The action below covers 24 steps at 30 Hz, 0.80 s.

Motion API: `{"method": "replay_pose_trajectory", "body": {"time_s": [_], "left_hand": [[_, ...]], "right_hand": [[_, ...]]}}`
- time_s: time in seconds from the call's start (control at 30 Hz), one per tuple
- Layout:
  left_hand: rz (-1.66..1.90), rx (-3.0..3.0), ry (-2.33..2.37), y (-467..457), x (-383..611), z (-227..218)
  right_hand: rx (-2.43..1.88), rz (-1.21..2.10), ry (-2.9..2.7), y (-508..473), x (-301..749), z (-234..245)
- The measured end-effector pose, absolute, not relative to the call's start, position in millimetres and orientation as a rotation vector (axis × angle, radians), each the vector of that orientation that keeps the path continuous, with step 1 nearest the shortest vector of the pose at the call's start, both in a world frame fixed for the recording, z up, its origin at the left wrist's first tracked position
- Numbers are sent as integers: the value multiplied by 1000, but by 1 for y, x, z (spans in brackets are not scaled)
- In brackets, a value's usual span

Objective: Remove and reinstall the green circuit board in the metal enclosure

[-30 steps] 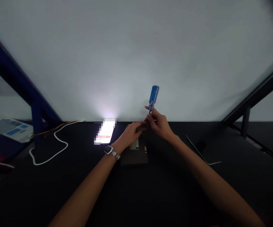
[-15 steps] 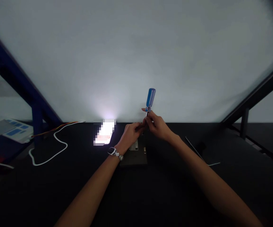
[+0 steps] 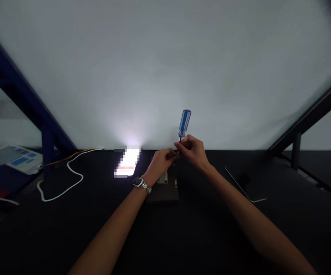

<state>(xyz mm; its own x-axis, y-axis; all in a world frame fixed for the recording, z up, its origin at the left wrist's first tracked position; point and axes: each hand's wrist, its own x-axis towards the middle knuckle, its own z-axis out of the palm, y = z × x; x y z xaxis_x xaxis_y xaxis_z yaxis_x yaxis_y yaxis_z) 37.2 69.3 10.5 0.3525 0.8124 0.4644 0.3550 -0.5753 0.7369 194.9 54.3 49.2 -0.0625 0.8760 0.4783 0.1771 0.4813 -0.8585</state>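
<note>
My right hand [image 3: 193,152] pinches the thin shaft of a screwdriver [image 3: 185,121] whose blue-and-clear handle points upward, leaning slightly right. Close beside it, my left hand [image 3: 160,162] has its thumb and fingers pressed together near the lower end of the shaft; whatever is between them is hidden. The screwdriver's tip is also out of sight behind the fingers. Under the hands lies a dark flat rectangular device [image 3: 164,195] with a light label [image 3: 163,178] and a small pale piece at its right side. A watch [image 3: 138,182] and a bracelet are on my left wrist.
A brightly glowing, pixelated screen [image 3: 128,162] stands at left, near the wall. A white cable [image 3: 74,168] curls further left, near a white-and-blue panel [image 3: 16,158]. On the right lies a thin bent rod [image 3: 240,186]. Slanted frame bars [image 3: 25,91] flank the black table [image 3: 205,229].
The screwdriver handle has shifted slightly right and down. My right hand's fingers have curled in around the shaft, with the index finger no longer extended. My left hand stays nearly in place.
</note>
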Motion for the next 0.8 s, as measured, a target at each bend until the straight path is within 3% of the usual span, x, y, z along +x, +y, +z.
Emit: {"method": "replay_pose_trajectory", "body": {"time_s": [0.37,0.8], "left_hand": [[1004,2084,809,69,25,13],[1174,2175,1058,64,31,12]], "right_hand": [[-972,688,-1873,47,204,66],[-1107,445,-1712,49,194,59]]}}
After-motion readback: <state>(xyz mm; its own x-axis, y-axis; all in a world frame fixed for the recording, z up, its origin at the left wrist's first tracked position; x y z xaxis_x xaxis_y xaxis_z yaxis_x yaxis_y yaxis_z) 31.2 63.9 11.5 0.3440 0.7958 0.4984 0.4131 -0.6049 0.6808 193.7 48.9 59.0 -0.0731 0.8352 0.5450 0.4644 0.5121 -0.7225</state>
